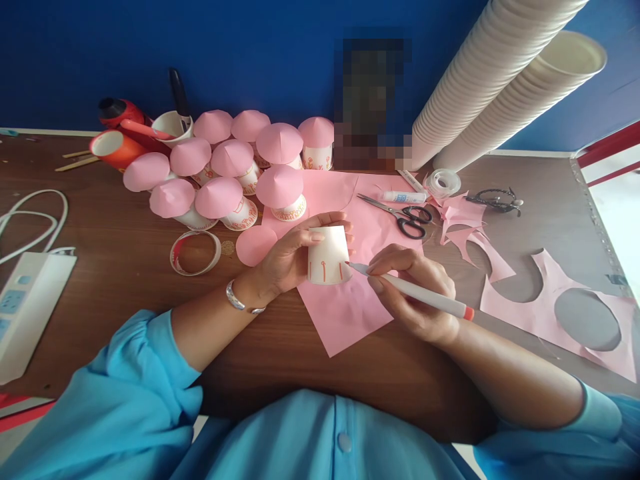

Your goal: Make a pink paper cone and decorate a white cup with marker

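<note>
My left hand (290, 250) is closed around a white paper cup (328, 247), its thumb on the near side and its fingers behind. A few orange strokes stand along the cup's lower edge. My right hand (417, 290) grips a felt-tip pen (425, 295) with a white barrel and an orange end. The pen's tip is at the rightmost stroke on the cup. Beneath both hands lies a sheet of pink paper (340, 327). A flat pink paper disc (255, 245) is beside my left wrist.
Several cups with pink cone roofs (280, 187) stand behind my left hand. Black-handled scissors (400, 215), a glue stick (404, 197) and clear tape (444, 181) lie beyond the right. Cut pink scraps (545, 313), tall cup stacks (480, 80) and a power strip (35, 307) flank the workspace.
</note>
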`<state>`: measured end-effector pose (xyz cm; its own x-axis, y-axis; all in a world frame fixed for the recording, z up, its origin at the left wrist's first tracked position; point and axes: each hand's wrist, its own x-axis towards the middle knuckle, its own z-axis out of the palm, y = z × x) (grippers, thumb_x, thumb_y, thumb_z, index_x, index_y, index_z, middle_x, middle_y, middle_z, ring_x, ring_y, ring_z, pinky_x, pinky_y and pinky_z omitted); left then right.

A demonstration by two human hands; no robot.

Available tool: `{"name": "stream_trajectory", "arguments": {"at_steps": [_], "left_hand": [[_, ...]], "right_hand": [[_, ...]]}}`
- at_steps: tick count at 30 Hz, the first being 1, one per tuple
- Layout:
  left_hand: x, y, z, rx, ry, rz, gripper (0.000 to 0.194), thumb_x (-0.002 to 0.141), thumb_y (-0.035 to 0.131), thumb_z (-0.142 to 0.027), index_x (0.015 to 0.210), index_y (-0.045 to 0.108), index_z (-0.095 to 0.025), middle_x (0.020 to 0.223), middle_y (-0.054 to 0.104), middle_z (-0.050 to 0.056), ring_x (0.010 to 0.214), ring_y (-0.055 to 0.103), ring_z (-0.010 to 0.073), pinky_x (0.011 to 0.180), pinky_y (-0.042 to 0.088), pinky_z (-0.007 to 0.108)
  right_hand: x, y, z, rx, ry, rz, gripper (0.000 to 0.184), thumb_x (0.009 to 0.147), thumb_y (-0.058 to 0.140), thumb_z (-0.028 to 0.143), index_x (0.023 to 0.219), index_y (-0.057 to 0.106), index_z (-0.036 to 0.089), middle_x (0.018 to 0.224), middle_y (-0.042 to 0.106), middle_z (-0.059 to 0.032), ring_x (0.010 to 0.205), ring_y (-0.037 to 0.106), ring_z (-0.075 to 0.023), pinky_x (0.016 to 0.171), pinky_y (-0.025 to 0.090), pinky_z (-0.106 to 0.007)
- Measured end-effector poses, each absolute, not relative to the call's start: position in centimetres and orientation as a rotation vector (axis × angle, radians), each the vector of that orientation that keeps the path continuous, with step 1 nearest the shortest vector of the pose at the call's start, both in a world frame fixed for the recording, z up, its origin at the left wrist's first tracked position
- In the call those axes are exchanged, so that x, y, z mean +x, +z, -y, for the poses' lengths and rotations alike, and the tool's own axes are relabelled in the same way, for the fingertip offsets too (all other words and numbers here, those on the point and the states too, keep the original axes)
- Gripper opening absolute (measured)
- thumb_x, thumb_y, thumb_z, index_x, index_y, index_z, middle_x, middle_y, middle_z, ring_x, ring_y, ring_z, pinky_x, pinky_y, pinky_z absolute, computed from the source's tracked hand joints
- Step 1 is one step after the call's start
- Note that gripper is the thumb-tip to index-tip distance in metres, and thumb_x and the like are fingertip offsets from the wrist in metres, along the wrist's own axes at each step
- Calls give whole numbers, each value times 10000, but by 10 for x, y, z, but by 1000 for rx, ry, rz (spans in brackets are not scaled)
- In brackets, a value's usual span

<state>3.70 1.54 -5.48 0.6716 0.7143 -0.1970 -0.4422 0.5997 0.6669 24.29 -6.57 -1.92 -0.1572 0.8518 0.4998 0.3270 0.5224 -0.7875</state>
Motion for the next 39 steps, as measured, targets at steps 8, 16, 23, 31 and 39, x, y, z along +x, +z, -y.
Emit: {"name": "stream_trajectory", "arguments": {"at_steps": [8, 16, 23, 31, 39], "left_hand": [[38, -53, -16, 604, 709, -475, 442, 773, 736, -262, 1204, 739, -167, 1162, 749, 95, 1003, 709, 237, 894, 591, 364], [38, -54, -15, 608, 705, -446, 434, 788, 734, -256, 1212, 744, -163, 1129, 757, 95, 978, 720, 230, 881, 594, 345], [38, -54, -15, 615, 707, -434, 442, 787, 735, -255, 1218, 743, -157, 1111, 746, 89, 966, 714, 229, 868, 601, 351], [38, -54, -14, 632, 704, -441, 441, 790, 726, -255, 1221, 744, -161, 1136, 746, 104, 947, 720, 233, 839, 606, 340], [38, -53, -14, 633, 703, -448, 447, 791, 727, -261, 1228, 741, -164, 1121, 736, 96, 957, 715, 233, 853, 606, 348]], "right_hand": [[242, -17, 66, -993, 672, 1779, 119, 953, 626, 109, 947, 615, 226, 787, 694, -13, 674, 681, -145, 593, 536, -273], [241, -18, 65, -985, 674, 1781, 108, 953, 626, 117, 948, 624, 225, 781, 701, -20, 666, 683, -159, 590, 543, -285], [241, -17, 66, -1011, 689, 1787, 113, 957, 623, 119, 933, 622, 230, 778, 710, -18, 661, 679, -156, 587, 536, -285], [241, -19, 66, -995, 678, 1796, 102, 965, 628, 122, 948, 621, 222, 799, 711, -18, 685, 688, -145, 602, 540, -274], [242, -20, 67, -1022, 661, 1798, 99, 968, 623, 132, 939, 617, 226, 787, 705, -13, 668, 679, -144, 594, 531, -274]]}}
